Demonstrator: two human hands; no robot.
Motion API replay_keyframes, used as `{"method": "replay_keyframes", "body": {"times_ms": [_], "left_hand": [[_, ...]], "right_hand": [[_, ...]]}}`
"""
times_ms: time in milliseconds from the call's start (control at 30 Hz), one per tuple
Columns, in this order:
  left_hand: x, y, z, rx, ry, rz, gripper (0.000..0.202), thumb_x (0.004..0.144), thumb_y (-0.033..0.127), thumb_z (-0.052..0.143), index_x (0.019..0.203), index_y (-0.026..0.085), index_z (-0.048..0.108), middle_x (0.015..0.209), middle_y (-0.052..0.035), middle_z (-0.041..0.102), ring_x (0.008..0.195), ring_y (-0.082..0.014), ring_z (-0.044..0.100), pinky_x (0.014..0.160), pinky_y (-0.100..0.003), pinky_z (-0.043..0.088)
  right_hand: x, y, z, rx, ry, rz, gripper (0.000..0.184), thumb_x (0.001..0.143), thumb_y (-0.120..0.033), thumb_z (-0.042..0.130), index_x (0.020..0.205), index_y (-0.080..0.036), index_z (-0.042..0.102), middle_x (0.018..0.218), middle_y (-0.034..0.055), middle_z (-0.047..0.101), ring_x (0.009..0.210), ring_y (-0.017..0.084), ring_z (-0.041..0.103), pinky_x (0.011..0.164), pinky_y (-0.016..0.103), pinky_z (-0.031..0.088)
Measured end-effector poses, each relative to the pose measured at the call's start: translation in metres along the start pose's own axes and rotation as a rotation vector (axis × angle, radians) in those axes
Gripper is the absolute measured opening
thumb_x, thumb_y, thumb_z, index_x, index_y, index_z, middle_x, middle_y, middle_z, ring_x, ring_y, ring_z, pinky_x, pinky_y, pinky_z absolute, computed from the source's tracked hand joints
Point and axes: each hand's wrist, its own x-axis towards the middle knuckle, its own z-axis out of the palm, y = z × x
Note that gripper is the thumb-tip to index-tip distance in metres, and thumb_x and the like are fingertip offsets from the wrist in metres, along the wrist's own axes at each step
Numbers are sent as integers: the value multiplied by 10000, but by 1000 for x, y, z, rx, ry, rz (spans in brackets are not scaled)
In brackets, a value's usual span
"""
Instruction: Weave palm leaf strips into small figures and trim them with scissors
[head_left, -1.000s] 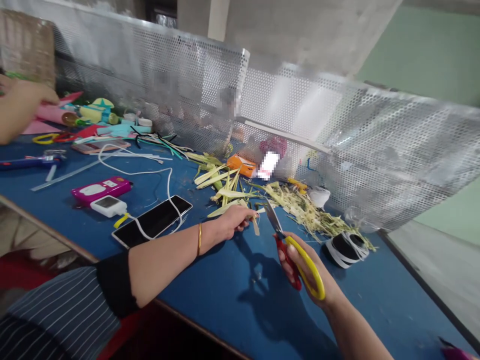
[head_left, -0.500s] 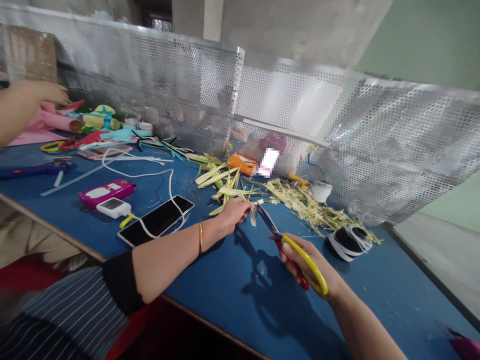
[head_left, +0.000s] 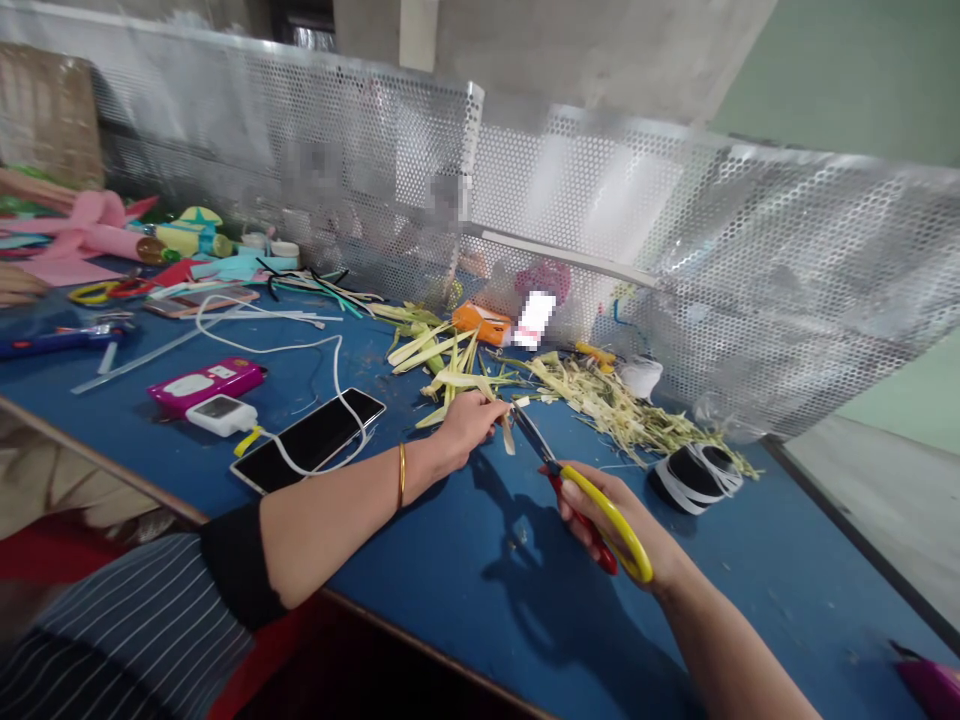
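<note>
Scissors [head_left: 555, 467] with yellow and red handles sit in the right hand [head_left: 636, 512], its fingers wrapped round them. The blades point at the left hand [head_left: 463, 426], its fingers pinched together on a pale husk strip [head_left: 509, 436] above the blue table [head_left: 420, 590]. Beyond lie husk leaves [head_left: 466, 381]; rightward, shredded scraps [head_left: 619, 415] spread near a white-wound black spool [head_left: 694, 480]. Left lies a smartphone [head_left: 319, 430], crossed by a cable [head_left: 339, 370].
</note>
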Motion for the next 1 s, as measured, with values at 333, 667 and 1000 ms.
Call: {"method": "replay_keyframes", "body": {"times_ms": [333, 667, 1000], "left_hand": [[0, -2, 1, 35, -38, -14, 237, 783, 243, 573, 568, 150, 538, 520, -1, 522, 405, -59, 373, 393, -211, 209], [-1, -3, 2, 46, -57, 44, 226, 754, 227, 575, 550, 171, 497, 464, 30, 451, 409, -66, 356, 412, -222, 206], [-1, -5, 3, -24, -174, 19, 245, 758, 194, 546, 530, 170, 459, 464, 40, 387, 404, -48, 296, 420, -218, 168]], "right_hand": [[1, -1, 7, 4, 94, 38, 571, 651, -601, 732, 1022, -188, 600, 615, -74, 504, 370, 45, 401, 304, 168, 335], [2, 0, 6, -2, 99, 39, 530, 674, -578, 724, 1015, -191, 601, 613, -78, 499, 365, 48, 413, 297, 167, 323], [2, 2, 7, 30, 102, 39, 562, 670, -618, 713, 1019, -189, 610, 588, -76, 495, 357, 46, 395, 291, 162, 321]]}}
